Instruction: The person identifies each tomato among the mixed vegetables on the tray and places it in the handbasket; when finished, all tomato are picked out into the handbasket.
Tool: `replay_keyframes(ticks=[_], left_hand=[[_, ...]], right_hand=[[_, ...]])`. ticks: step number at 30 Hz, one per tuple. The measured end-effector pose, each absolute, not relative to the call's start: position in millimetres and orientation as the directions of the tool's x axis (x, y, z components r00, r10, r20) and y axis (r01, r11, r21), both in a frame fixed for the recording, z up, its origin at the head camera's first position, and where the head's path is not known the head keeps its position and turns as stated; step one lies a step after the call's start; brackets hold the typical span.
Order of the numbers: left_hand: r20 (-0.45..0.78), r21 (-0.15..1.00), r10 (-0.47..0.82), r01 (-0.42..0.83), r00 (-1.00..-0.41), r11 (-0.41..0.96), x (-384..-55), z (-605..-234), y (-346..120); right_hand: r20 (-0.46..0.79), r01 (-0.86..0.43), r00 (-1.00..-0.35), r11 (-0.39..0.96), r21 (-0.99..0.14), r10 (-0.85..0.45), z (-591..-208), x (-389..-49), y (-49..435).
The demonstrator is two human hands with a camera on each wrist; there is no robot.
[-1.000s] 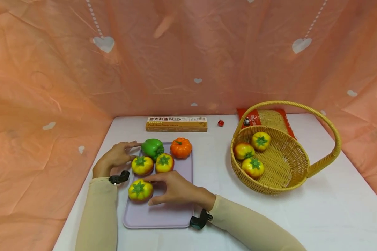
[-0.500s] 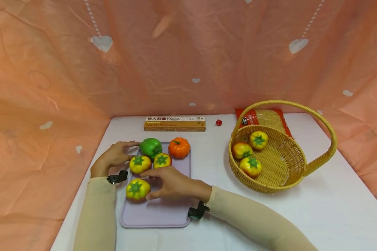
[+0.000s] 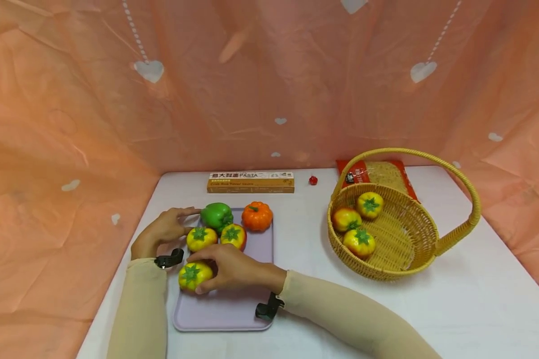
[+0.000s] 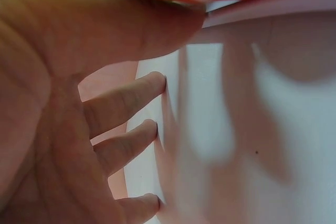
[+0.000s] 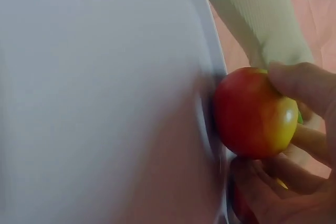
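Note:
In the head view my right hand (image 3: 233,267) reaches over a lilac tray (image 3: 224,316) and grips the nearest yellow tomato (image 3: 192,279), which has a star-shaped green top. The right wrist view shows this tomato's red-and-yellow underside (image 5: 247,116) at the tray's rim, thumb on one side and fingers on the other. My left hand (image 3: 159,232) rests at the tray's left edge, index finger by a green bell pepper (image 3: 215,215) and thumb by another tomato (image 3: 199,242). Its other fingers stretch down to the white surface in the left wrist view.
A third tomato (image 3: 232,234) and an orange pumpkin (image 3: 257,216) share the tray. To the right stands a handled wicker basket (image 3: 426,254) holding 3 tomatoes. Behind lie a pasta box (image 3: 250,183), a small red item (image 3: 313,180) and a red-ended bag (image 3: 386,174).
My right hand has moved left, and its thumb and fingers have closed in around the nearest tomato, which sits slightly nearer the tray's left edge. My left hand has stayed in place.

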State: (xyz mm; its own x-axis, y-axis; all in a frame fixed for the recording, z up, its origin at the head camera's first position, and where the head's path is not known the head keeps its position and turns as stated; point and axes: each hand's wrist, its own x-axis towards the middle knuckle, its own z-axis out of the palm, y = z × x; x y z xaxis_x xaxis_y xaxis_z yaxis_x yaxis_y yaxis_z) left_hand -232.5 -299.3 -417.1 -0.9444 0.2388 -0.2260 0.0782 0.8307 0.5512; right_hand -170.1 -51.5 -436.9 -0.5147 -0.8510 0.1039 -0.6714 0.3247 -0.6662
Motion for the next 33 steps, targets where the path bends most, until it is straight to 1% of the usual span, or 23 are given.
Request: replay_keyframes(ticks=[3, 6, 9, 12, 14, 19, 25, 31, 33], left_hand=[[-0.225, 0.545, 0.239, 0.081, -0.945, 0.835, -232.2, -417.2, -299.8], [-0.227, 0.546, 0.24, 0.081, -0.944, 0.834, -232.6, -417.9, -299.3], [-0.232, 0.549, 0.239, 0.076, -0.943, 0.832, -233.0, -418.8, -297.9], [-0.235, 0.553, 0.239, 0.072, -0.942, 0.83, -233.1, -419.7, -296.5], [-0.226, 0.549, 0.243, 0.082, -0.944, 0.831, -232.9, -420.0, -295.8], [-0.194, 0.541, 0.254, 0.113, -0.948, 0.834, -230.3, -420.2, -296.2], [-0.206, 0.539, 0.25, 0.103, -0.946, 0.836, -230.7, -420.0, -297.0], [-0.233, 0.534, 0.235, 0.078, -0.944, 0.842, -233.7, -419.2, -297.7], [-0.233, 0.533, 0.231, 0.075, -0.944, 0.843, -234.2, -419.1, -297.5]], right_hand=[[0.107, -0.686, -0.509, 0.327, -0.65, -0.854, -437.0, -169.2, -46.7], [0.106, -0.669, -0.516, 0.322, -0.669, -0.85, -436.8, -167.2, -36.2], [0.104, -0.599, -0.525, 0.28, -0.75, -0.845, -435.6, -163.5, -19.1], [0.094, -0.493, -0.537, 0.221, -0.841, -0.838, -433.1, -159.1, 4.8], [0.087, -0.429, -0.551, 0.192, -0.883, -0.83, -430.6, -156.6, 23.9], [0.091, -0.33, -0.615, 0.151, -0.932, -0.784, -425.3, -151.5, 77.4], [0.1, -0.303, -0.714, 0.176, -0.937, -0.693, -415.6, -144.1, 150.3], [0.116, -0.279, -0.781, 0.176, -0.944, -0.614, -400.0, -134.4, 225.9], [0.125, -0.286, -0.813, 0.203, -0.937, -0.569, -395.2, -130.2, 247.1]])
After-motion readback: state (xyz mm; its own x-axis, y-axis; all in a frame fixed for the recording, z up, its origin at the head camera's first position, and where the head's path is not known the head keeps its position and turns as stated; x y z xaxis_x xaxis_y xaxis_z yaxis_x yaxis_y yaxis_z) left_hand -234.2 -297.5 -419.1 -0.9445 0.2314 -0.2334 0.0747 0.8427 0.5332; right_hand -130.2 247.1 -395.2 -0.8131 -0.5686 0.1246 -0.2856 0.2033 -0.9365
